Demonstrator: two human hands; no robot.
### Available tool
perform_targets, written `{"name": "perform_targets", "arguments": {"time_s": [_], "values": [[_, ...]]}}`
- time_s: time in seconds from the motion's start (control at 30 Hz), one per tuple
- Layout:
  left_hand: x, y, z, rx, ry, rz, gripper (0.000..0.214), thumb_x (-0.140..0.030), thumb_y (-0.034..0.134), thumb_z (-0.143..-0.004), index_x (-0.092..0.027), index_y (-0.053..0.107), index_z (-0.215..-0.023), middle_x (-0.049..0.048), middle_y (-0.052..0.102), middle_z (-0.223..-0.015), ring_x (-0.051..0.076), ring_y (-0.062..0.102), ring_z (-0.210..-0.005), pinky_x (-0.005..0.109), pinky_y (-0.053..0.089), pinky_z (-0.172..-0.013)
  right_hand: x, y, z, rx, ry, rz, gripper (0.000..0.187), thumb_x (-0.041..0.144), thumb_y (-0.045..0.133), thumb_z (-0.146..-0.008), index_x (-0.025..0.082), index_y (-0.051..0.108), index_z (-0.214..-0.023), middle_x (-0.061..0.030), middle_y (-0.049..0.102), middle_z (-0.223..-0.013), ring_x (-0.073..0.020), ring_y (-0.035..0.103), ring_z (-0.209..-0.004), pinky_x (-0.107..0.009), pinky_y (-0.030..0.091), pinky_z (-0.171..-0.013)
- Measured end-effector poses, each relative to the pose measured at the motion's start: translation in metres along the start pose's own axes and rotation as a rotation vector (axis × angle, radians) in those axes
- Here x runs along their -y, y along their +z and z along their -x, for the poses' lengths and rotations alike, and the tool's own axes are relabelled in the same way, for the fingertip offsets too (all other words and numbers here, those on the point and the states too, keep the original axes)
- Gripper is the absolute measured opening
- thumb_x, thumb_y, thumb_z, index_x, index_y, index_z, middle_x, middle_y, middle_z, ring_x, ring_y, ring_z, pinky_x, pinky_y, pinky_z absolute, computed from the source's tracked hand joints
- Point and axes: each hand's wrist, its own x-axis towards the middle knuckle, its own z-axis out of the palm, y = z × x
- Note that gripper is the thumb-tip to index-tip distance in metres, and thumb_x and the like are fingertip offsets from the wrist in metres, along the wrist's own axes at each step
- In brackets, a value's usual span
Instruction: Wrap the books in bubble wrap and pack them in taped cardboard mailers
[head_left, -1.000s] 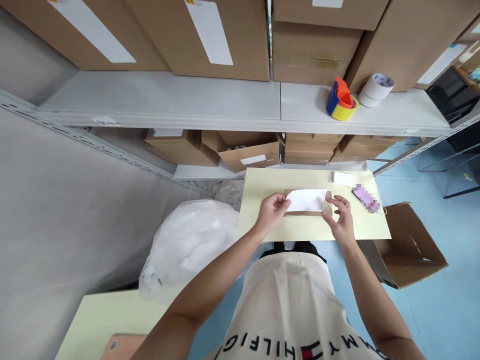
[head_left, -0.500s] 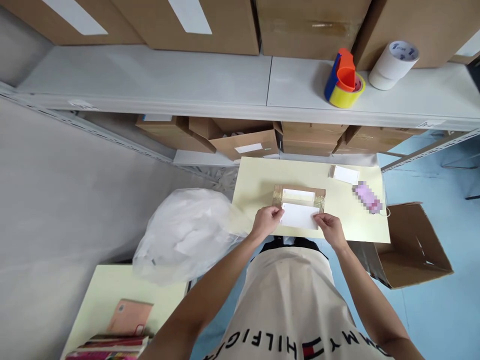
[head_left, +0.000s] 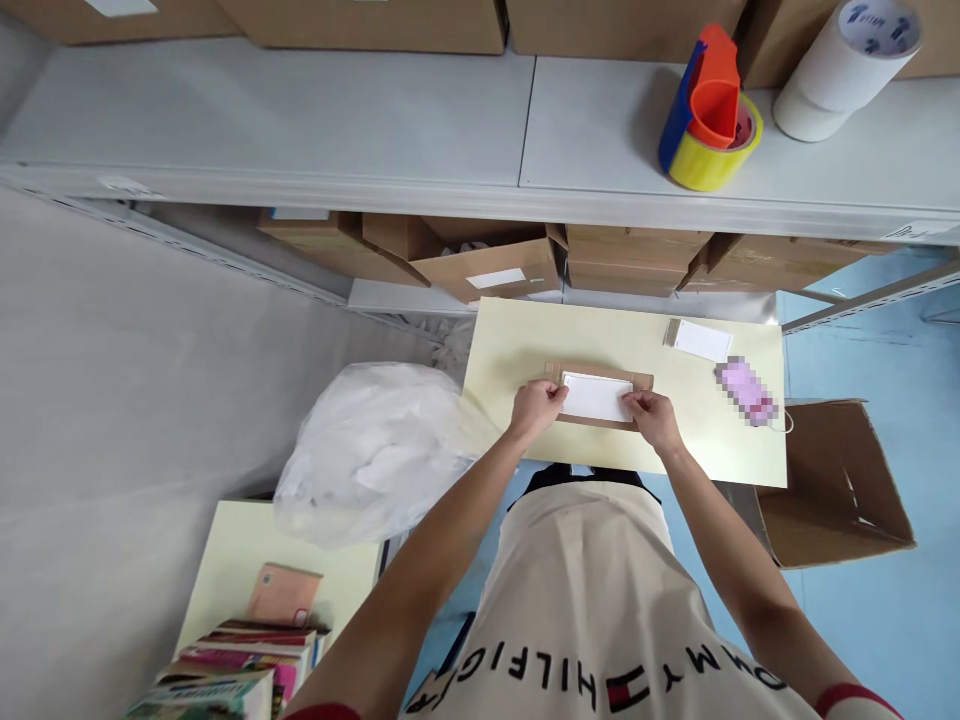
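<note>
I'm seeing left hand (head_left: 536, 405) and right hand (head_left: 654, 418) pinching white card (head_left: 598, 397) ends atop brown sleeve (head_left: 600, 371) on bench (head_left: 517, 340).

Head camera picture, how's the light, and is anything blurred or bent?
Head view: soft, even light, with shade only under the shelf. The wide-angle lens stretches the corners, so the tape dispenser looms large. The left hand, right hand and white label are sharp. The pink item is mosaic-pixelated, not out of focus.

Tape dispenser (head_left: 709, 115) and white tape roll (head_left: 847, 65) on shelf (head_left: 300, 110); plastic bag (head_left: 375, 450), books (head_left: 240, 665)
</note>
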Motion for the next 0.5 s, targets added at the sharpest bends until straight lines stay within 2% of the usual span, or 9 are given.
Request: {"name": "perform_targets", "arguments": {"time_s": [0.27,0.4,0.5], "values": [[0.001,0.005,-0.006,-0.011,0.024,-0.222,0.030,-0.036,0.053,-0.085,-0.022,0.067,-0.063,0.0049,0.073,-0.073,0.021,0.066,-0.074,0.029,0.044,-0.066,0.000,0.004,-0.001,-0.007,-0.018,0.318,0.022,0.041,0.060,-0.077,0.025,0.073,-0.083,-0.0039,0.074,-0.078,-0.0218,0.067,-0.074,-0.033,0.049,-0.066],[-0.002,0.003,-0.012,-0.017,0.047,-0.356,0.030,-0.036,0.056,-0.082,-0.022,0.066,-0.058,0.0064,0.071,-0.070,0.023,0.067,-0.075,0.030,0.044,-0.061,-0.001,0.007,-0.005,-0.038,-0.096,0.453,0.016,0.038,0.062,-0.078,0.028,0.073,-0.082,-0.0022,0.074,-0.077,-0.0195,0.066,-0.068,-0.029,0.046,-0.058],[-0.001,-0.005,-0.018,-0.006,0.044,-0.454,0.030,-0.046,0.061,-0.079,-0.022,0.068,-0.061,0.0074,0.071,-0.070,0.025,0.068,-0.076,0.030,0.045,-0.059,0.001,0.005,-0.006,-0.050,-0.167,0.580,0.012,0.037,0.064,-0.079,0.029,0.073,-0.081,0.0005,0.070,-0.066,-0.0156,0.060,-0.055,-0.026,0.039,-0.049]]}}
